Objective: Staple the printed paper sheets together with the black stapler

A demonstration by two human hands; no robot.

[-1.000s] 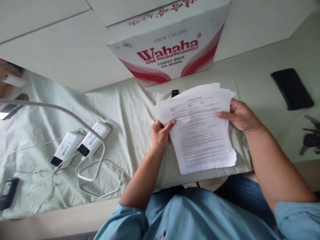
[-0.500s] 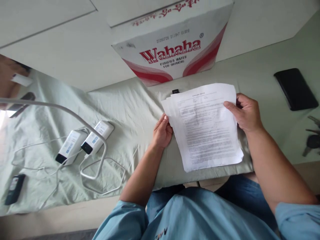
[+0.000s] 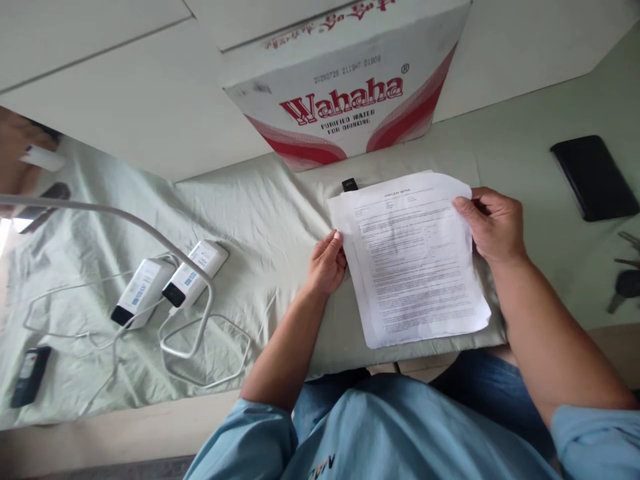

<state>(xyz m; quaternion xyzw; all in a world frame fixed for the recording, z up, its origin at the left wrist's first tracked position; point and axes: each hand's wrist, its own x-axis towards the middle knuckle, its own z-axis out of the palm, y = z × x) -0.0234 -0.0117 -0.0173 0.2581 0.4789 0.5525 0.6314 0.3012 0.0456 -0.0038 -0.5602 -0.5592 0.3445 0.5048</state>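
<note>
Several printed sheets of paper (image 3: pixel 415 267) are held in a loose stack over the cloth-covered table, lines of text on the top one. My left hand (image 3: pixel 326 263) pinches the stack's left edge between thumb and fingers. At the upper right edge, my right hand (image 3: pixel 495 223) grips the sheets with the thumb on top and the fingers behind. The top right corner curls a little, and the lower sheets show only along the left and top edges. Just beyond the top edge a small black object (image 3: pixel 349 185) is partly covered by the paper.
A Wahaha water carton (image 3: pixel 350 107) stands against the white wall. On the left lie two white power banks (image 3: pixel 145 291) with cables and a small dark device (image 3: pixel 30 377). A black phone (image 3: pixel 595 178) and keys (image 3: pixel 625 283) are at the right. A grey curved rod (image 3: pixel 125 217) crosses the left side.
The stacked sheets have been drawn more evenly together, with fewer edges fanned out at the left. Both hands have shifted very slightly to the right and keep their hold.
</note>
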